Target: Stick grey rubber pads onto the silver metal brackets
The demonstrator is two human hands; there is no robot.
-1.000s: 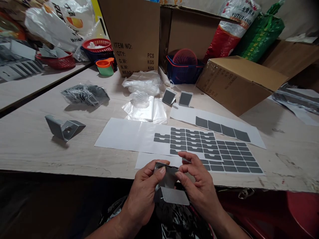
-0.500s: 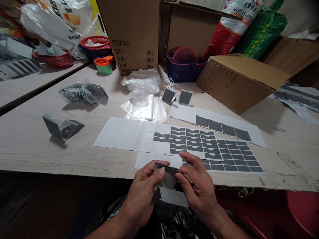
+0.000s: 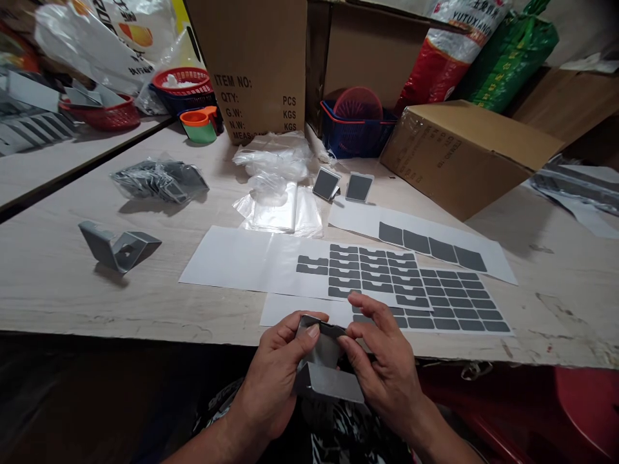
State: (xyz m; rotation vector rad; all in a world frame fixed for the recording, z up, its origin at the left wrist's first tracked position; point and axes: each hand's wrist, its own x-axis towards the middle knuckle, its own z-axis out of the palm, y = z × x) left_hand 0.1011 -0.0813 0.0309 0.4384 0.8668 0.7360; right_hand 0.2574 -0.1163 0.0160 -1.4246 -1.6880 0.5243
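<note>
Left hand [image 3: 273, 370] grips one bracket [image 3: 329, 381], thumb inside; right hand [image 3: 384, 361], one finger raised, pinches its upper right edge or the dark strip [image 3: 333, 328] there, which I cannot tell. The bracket, at the desk's [image 3: 97, 316] front edge, has tipped slightly since a second ago. Beyond lie three sheets [image 3: 232, 258]; a second bracket [image 3: 99, 243] sits leftward, two stands [image 3: 358, 187] farther back.

pale table [image 3: 53, 299], red stool [image 3: 586, 403], grey wall [image 3: 587, 32]
</note>
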